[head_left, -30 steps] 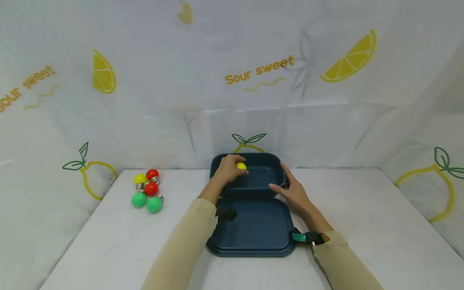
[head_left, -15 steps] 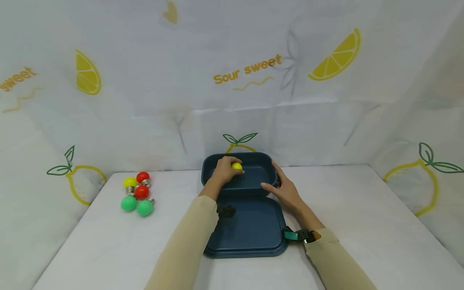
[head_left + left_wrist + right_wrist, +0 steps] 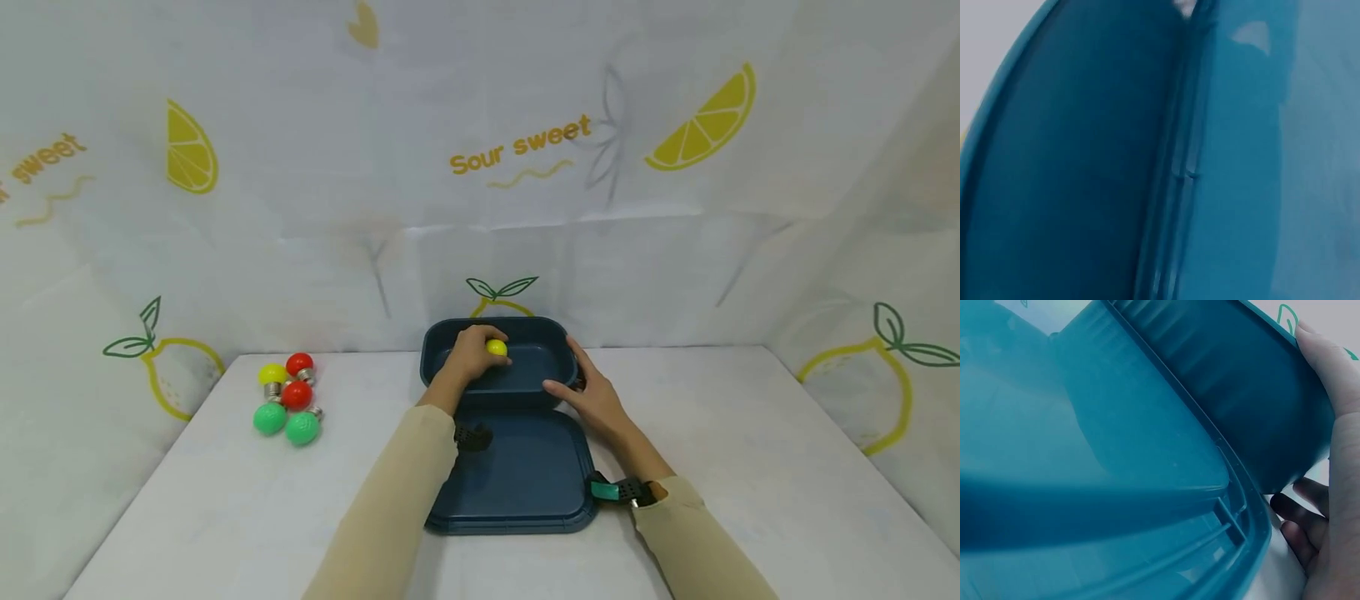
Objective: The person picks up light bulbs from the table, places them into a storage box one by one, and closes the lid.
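Note:
In the head view my left hand (image 3: 471, 353) reaches over the dark blue box (image 3: 498, 398), pinching a yellow light bulb (image 3: 496, 347) above its floor. Only the bulb's round top shows; its base is hidden. The right hand (image 3: 597, 403) grips the box's right end. From the right wrist, its thumb (image 3: 1325, 359) lies along the box wall (image 3: 1241, 394) and several fingers curl underneath near the corner. A matching blue lid (image 3: 517, 471) lies flat in front of the box. The left wrist view has box and lid close up, with neither hand nor bulb visible.
On the table's left side lies a cluster of round bulbs with metal screw bases: a yellow bulb (image 3: 273, 374), two red bulbs (image 3: 297, 396) and two green bulbs (image 3: 302, 428). A white lemon-printed sheet (image 3: 337, 275) stands behind the white table (image 3: 720, 450).
The head view has shifted slightly. Both hands keep nearly the same places, the left with the yellow light bulb over the box and the right at its end.

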The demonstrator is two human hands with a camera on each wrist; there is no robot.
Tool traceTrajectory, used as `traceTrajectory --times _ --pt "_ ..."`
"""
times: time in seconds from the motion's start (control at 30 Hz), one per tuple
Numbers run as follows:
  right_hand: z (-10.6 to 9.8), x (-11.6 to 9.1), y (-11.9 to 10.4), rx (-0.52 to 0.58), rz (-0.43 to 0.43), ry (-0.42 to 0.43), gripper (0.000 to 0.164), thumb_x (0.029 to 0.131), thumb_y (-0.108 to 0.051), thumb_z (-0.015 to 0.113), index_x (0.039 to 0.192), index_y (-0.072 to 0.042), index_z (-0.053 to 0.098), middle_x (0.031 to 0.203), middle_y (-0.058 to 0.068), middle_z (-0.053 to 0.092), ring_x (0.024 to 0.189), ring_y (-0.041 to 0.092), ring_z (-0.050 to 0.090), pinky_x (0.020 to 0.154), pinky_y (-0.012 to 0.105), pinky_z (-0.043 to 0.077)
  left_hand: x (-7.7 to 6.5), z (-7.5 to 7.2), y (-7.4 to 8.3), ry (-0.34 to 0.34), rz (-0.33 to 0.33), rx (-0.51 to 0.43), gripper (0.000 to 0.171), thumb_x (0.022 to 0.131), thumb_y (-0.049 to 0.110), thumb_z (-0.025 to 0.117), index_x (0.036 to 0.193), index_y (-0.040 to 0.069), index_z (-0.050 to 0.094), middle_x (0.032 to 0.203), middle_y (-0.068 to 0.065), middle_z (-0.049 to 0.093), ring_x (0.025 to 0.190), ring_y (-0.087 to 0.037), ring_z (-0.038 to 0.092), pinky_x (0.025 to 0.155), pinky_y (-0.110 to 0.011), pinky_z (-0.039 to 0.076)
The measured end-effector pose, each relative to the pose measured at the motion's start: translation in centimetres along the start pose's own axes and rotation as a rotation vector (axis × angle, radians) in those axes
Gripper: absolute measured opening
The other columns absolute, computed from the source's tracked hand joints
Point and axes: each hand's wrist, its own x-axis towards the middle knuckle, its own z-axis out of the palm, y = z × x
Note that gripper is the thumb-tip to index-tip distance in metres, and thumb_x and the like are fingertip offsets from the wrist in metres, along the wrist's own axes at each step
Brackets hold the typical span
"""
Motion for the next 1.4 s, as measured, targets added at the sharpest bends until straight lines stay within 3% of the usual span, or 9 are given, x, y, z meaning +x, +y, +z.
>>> traceTrajectory --times 0.17,0.4,0.5,0.6,0.77,1.0,1.17,1.4 --pt "0.0 0.0 -0.1 -0.002 -0.014 0.001 0.089 0.086 -0.051 0.064 0.153 -0.038 0.006 0.155 0.018 0.03 0.13 0.039 0.046 0.103 0.059 0.039 -0.2 0.0 0.3 -0.01 0.015 0.054 0.045 0.079 0.022 0.079 0.122 0.016 0.065 0.124 -0.007 0.062 0.105 -0.024 0.059 0.089 -0.038 0.052" --pt "0.0 -0.1 -0.1 0.008 -0.004 0.004 0.088 0.086 -0.05 0.064 0.152 -0.041 0.006 0.155 0.017 0.028 0.132 0.04 0.044 0.105 0.059 0.038 -0.2 -0.1 0.2 -0.08 0.04 0.083 0.057 0.079 0.025 0.079 0.131 0.018 0.058 0.131 -0.005 0.058 0.111 -0.023 0.058 0.093 -0.036 0.051" --pt "0.4 0.0 -0.2 0.013 0.001 0.003 0.088 0.086 -0.051 0.064 0.152 -0.042 0.007 0.155 0.017 0.029 0.132 0.04 0.044 0.105 0.059 0.038 -0.4 -0.7 -0.1 -0.072 0.044 0.056 0.057 0.08 0.023 0.078 0.133 0.016 0.056 0.134 -0.006 0.057 0.117 -0.024 0.056 0.097 -0.038 0.049" --pt "0.6 0.1 -0.3 0.01 0.002 -0.007 0.088 0.086 -0.052 0.063 0.152 -0.041 0.006 0.155 0.017 0.028 0.132 0.04 0.044 0.104 0.059 0.038 -1.1 -1.6 -0.1 -0.005 0.055 0.029 0.056 0.083 0.024 0.075 0.135 0.017 0.053 0.135 -0.006 0.056 0.123 -0.024 0.054 0.1 -0.04 0.047" --pt "0.3 0.2 0.0 0.007 -0.01 -0.008 0.088 0.087 -0.052 0.062 0.153 -0.038 0.005 0.154 0.018 0.03 0.129 0.04 0.047 0.102 0.059 0.04 -3.5 -3.3 0.9 0.142 0.144 -0.058 0.056 0.088 0.03 0.069 0.138 0.017 0.05 0.133 -0.003 0.059 0.124 -0.021 0.053 0.1 -0.041 0.048" --pt "0.0 0.2 0.4 0.014 -0.012 -0.007 0.087 0.088 -0.05 0.062 0.153 -0.04 0.004 0.154 0.016 0.031 0.126 0.038 0.049 0.098 0.055 0.044 -8.1 -6.6 1.1 0.183 0.247 -0.129 0.052 0.089 0.032 0.068 0.135 0.015 0.052 0.132 -0.002 0.059 0.124 -0.018 0.053 0.104 -0.043 0.044" --pt "0.0 0.3 0.5 -0.006 -0.014 -0.002 0.087 0.088 -0.051 0.061 0.153 -0.04 0.004 0.153 0.017 0.032 0.125 0.038 0.05 0.096 0.054 0.045 -10.7 -9.1 -0.1 0.251 0.267 -0.102 0.052 0.088 0.034 0.069 0.134 0.017 0.053 0.132 0.001 0.058 0.123 -0.016 0.053 0.104 -0.041 0.045" --pt "0.1 0.4 0.5 -0.016 -0.009 -0.002 0.088 0.088 -0.05 0.061 0.153 -0.039 0.003 0.153 0.02 0.031 0.126 0.039 0.049 0.097 0.056 0.044 -13.9 -11.9 -2.3 0.33 0.221 0.006 0.052 0.085 0.032 0.072 0.132 0.018 0.056 0.133 0.0 0.058 0.123 -0.019 0.054 0.103 -0.042 0.046"
